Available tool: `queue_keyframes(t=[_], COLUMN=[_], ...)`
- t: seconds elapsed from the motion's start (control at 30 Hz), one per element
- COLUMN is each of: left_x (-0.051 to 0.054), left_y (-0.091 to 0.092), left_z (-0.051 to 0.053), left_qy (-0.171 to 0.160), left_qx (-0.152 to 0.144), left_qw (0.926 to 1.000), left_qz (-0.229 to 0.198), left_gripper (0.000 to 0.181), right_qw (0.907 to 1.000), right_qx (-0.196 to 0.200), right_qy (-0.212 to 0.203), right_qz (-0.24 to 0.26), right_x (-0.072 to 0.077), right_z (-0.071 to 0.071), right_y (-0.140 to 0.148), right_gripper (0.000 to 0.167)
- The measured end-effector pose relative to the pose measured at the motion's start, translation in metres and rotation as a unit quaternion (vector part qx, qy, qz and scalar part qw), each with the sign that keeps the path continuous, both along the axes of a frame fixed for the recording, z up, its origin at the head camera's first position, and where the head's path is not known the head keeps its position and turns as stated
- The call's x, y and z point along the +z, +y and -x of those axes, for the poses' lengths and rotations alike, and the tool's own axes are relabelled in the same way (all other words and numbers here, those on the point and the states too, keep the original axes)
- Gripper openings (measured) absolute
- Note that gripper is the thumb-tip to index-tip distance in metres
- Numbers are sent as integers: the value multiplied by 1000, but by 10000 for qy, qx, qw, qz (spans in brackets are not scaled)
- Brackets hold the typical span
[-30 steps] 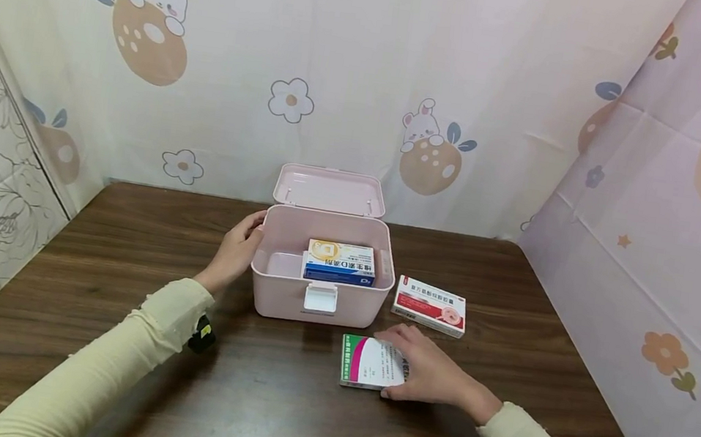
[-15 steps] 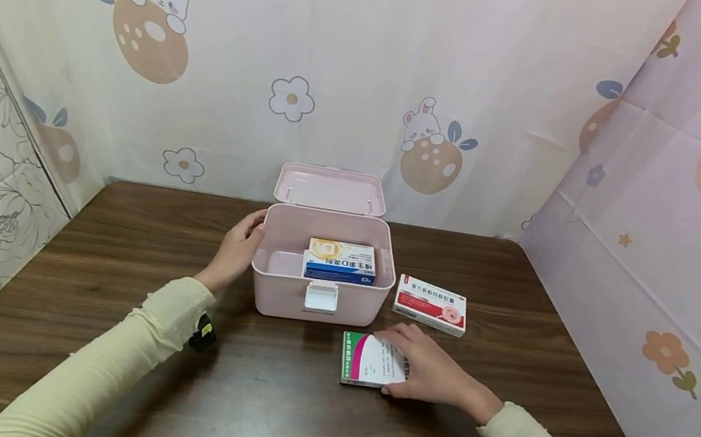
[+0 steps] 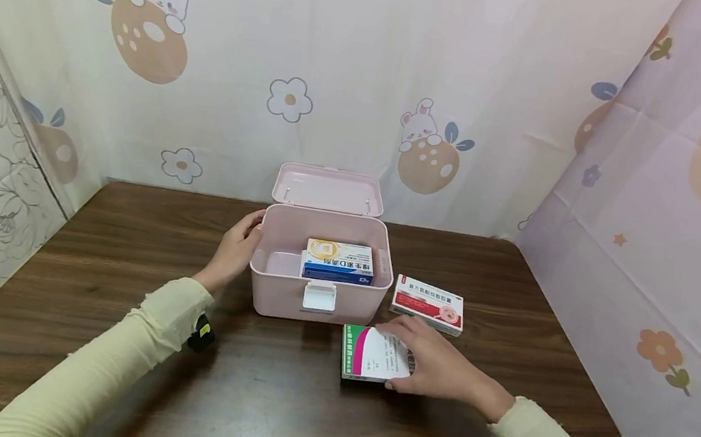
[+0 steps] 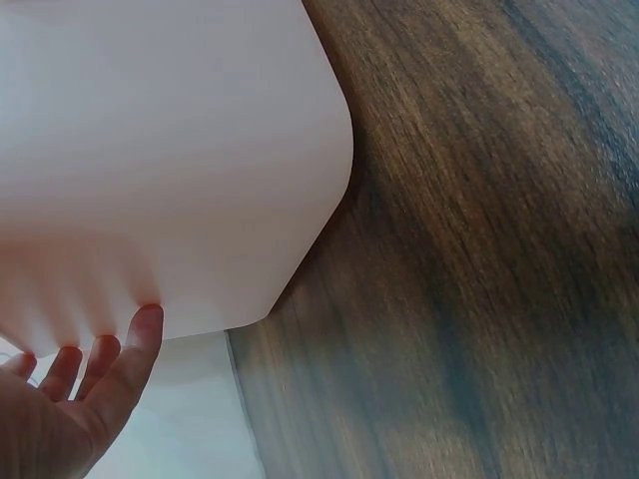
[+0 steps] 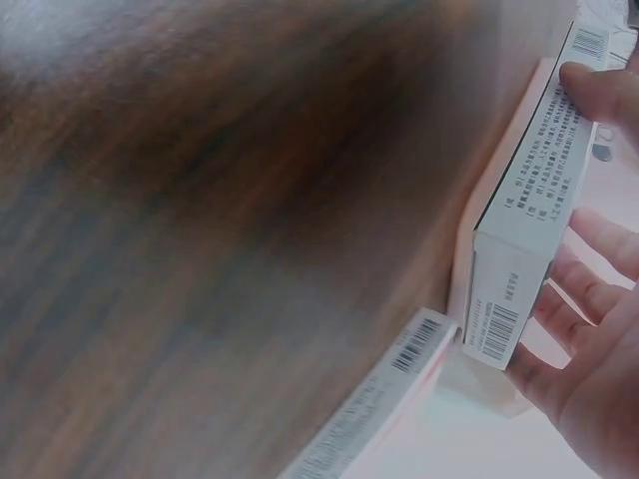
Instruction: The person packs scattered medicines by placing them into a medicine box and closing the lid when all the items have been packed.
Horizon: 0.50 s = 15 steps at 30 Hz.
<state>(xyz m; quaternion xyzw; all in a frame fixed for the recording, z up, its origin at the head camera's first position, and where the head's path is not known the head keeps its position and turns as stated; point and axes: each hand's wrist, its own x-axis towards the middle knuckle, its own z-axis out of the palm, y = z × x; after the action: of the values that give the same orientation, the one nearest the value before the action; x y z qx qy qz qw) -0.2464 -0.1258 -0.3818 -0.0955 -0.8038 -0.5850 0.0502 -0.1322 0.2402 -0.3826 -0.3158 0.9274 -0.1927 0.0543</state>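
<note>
In the head view, with the pink lidded box [image 3: 280, 299] as the clock's centre, the left hand [image 3: 234, 251] is at nine o'clock, its lightly bent fingers against the box's side. The raised lid [image 3: 330, 191] stands at twelve. Inside, over towards three, lies a vitamin D drops carton [image 3: 339, 261]. Near half past four, the right hand [image 3: 434, 362] pinches the green, magenta and white medicine carton [image 3: 375, 355] by its far end, and a dark shadow shows under the carton's near edge. A red-and-white medicine carton [image 3: 428, 305] lies past three on the wooden table [image 3: 253, 405].

In the left wrist view, the hand reaches in at eight o'clock, fingers spread and extended, fingertips touching the pink wall; it grips no carton.

In the right wrist view, the held carton is near three o'clock, between the thumb at two and the four fingers at four, parted by the carton's width. Another carton's barcoded end points up from half past five; partly cropped, it is probably the red-and-white one.
</note>
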Motion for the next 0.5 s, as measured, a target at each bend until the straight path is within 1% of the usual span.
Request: queue_keyframes(t=[0.13, 0.3, 0.5], left_x=[1, 3, 3], left_y=[-2, 1, 2], left_z=[-2, -2, -2], left_qy=[-63, -82, -65], left_qx=[-11, -35, -21], left_qw=[10000, 10000, 10000], left_qz=[65, 20, -39], left_gripper=[46, 46, 46], right_qw=[9998, 9998, 9984], right_qx=[80, 67, 313], right_qy=[147, 154, 449], right_qz=[73, 102, 137], right_x=[9, 25, 40], right_z=[-3, -7, -8], right_y=[-2, -2, -6], right_gripper=[78, 76, 71])
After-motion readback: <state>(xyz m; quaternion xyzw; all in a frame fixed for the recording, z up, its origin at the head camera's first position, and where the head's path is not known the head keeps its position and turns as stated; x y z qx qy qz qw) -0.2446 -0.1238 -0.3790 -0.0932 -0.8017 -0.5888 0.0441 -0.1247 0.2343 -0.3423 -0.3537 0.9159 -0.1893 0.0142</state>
